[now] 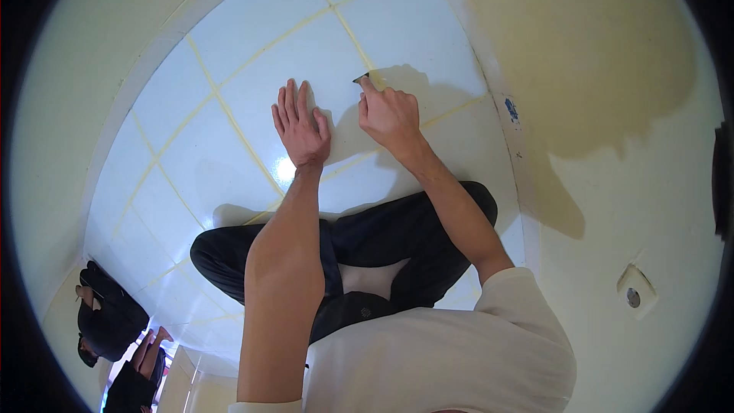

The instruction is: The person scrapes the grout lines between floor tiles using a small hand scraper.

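My left hand lies flat on the white tiled floor, its fingers stretched out and pointing away from me. To its right, my right hand is closed around a small dark flat blade, with the index finger extended along it. Only the blade's dark tip shows; the fingers hide the rest. That tip is at the tile surface, beside a yellowish grout line running away from me. Nothing is held in the left hand.
My crossed legs in black trousers rest on the floor. At right rises a cream wall with a recessed wall box and a blue mark. Two other people in dark clothes are at the lower left.
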{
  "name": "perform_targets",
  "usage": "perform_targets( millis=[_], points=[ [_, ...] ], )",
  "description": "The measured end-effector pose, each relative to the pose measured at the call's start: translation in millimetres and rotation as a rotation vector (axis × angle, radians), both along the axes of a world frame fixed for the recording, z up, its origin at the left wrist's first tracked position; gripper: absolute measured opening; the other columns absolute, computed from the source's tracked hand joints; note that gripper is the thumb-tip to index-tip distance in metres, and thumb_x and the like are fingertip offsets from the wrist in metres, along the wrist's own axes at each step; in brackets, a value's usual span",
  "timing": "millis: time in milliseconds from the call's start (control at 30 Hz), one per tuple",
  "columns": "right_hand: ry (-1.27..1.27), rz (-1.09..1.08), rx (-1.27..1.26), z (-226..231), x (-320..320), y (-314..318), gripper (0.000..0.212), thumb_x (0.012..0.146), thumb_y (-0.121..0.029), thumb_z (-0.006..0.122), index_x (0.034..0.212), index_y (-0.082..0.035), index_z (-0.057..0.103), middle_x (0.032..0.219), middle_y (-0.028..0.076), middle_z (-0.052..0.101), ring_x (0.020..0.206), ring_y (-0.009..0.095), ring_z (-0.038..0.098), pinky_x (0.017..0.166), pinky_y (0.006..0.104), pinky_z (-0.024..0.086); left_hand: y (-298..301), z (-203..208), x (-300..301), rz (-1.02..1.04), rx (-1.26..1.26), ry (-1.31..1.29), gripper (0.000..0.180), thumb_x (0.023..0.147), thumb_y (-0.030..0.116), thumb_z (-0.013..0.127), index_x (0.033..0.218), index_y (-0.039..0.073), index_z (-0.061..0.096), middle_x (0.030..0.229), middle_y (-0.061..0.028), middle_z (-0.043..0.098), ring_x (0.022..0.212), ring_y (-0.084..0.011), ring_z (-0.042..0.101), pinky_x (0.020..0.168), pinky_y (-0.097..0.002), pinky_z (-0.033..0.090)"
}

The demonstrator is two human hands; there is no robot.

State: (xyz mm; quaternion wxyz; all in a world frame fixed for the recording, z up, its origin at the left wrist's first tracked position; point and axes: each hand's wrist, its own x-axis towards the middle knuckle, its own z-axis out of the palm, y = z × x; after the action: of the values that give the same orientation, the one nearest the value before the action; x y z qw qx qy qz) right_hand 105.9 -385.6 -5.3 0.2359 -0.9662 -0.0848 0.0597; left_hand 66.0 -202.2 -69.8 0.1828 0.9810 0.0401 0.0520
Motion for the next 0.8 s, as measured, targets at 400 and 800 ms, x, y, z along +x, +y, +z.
perform_targets(
  millis=[400, 800],
  points=[
    [0.014, 0.002, -0.022, -7, -4, 9, 0.029, 0.092, -0.017, 0.06, 0.115, -0.001, 0.069, 0.062, 0.017, 0.066, 0.058, 0.035, 0.069, 0.055, 0.0471, 0.053, 0, 1, 0, -0.004, 0.009, -0.008, 0.06, 0.096, 0.021, 0.049, 0.155, 0.017, 0.041, 0.166, -0.0079, 0.033, 0.155, -0.0289, 0.025, 0.128, -0.0515, 0.014],
    [-0.025, 0.013, -0.029, -2, -5, 7, 0.043, 0.082, -0.012, 0.063, 0.119, 0.01, 0.068, 0.061, 0.017, 0.067, 0.054, 0.03, 0.069, 0.051, 0.0402, 0.052, 0, 2, 1, -0.005, 0.008, -0.006, 0.061, 0.095, 0.022, 0.049, 0.155, 0.016, 0.042, 0.165, -0.0082, 0.033, 0.155, -0.0292, 0.026, 0.127, -0.0522, 0.014]
  ],
)
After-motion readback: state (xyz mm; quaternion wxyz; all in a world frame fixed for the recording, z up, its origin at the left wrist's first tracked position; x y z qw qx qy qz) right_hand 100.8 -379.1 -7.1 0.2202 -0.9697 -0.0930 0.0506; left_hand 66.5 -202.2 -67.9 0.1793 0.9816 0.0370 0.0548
